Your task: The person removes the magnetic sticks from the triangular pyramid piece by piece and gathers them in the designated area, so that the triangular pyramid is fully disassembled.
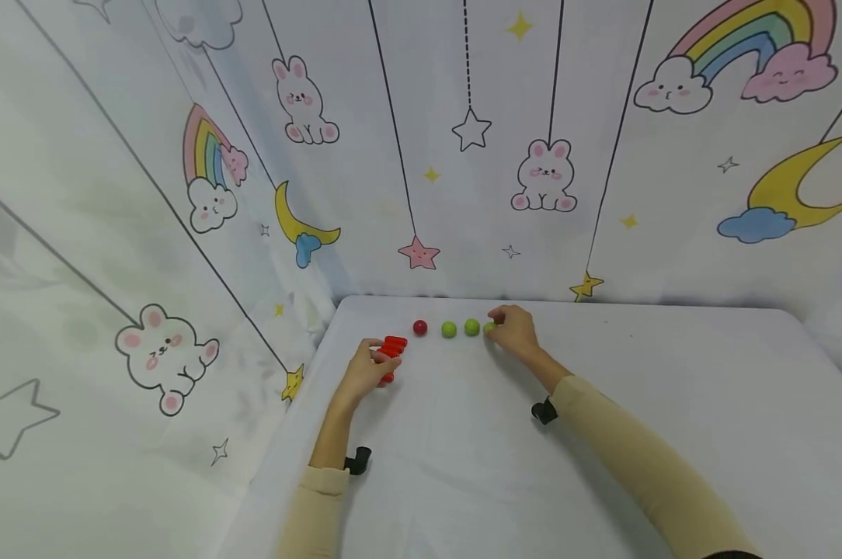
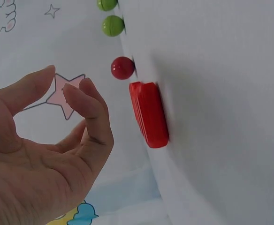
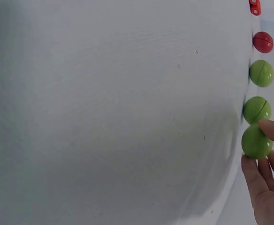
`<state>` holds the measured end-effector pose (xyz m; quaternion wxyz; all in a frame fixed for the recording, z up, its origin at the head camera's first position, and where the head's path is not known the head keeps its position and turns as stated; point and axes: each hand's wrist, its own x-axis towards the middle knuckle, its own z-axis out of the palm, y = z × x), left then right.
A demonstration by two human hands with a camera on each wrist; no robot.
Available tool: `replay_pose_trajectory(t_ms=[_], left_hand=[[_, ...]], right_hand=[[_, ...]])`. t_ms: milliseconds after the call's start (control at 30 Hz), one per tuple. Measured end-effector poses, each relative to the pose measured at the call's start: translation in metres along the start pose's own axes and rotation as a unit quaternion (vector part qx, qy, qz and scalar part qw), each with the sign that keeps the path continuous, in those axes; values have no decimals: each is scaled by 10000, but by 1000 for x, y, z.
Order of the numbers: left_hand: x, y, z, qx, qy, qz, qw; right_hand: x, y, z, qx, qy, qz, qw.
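Observation:
My right hand (image 1: 516, 331) pinches a green ball (image 3: 255, 143) between thumb and fingers at the table's far side. Two more green balls, one (image 1: 471, 327) close beside it and another (image 1: 448, 330) farther left, line up with a shiny red ball (image 1: 419, 328). Several elongated red pieces (image 1: 395, 341) lie stacked in a row at the left, partly hidden by my left hand (image 1: 362, 374). In the left wrist view that hand holds nothing; its thumb and loosely bent fingers stand apart, beside the red pieces (image 2: 152, 115).
A white cloth covers the table (image 1: 645, 404). Behind it and to the left hangs a white curtain (image 1: 365, 155) printed with rabbits, stars and rainbows. Each wrist carries a small black device, one on the left (image 1: 357, 461) and one on the right (image 1: 544, 411).

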<state>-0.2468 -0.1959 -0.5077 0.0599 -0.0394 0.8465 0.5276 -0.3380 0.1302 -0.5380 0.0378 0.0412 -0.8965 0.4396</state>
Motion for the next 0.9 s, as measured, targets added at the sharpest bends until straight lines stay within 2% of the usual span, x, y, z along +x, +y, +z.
replay_pose_trajectory(t_ms=[200,367,600,733,900], left_hand=[[-2,6,14,-50,-252,197,9995],[-2,8,19,-145,-354,356,9986],[0,15,23,-169,-484,492,9975],[0,16,24,-74,-346,586,9977],[5,13,26,501,39,1183,9917]], right_hand=[[5,1,5,-171,-72,70,9998],[5,5,8,-306,-301,42,9991],[5,7,5,-309,-324,82,9990],[-3,2,4,-334,-369,-44,9987],[-23,-9,-2,-547,-222,-366,9976]])
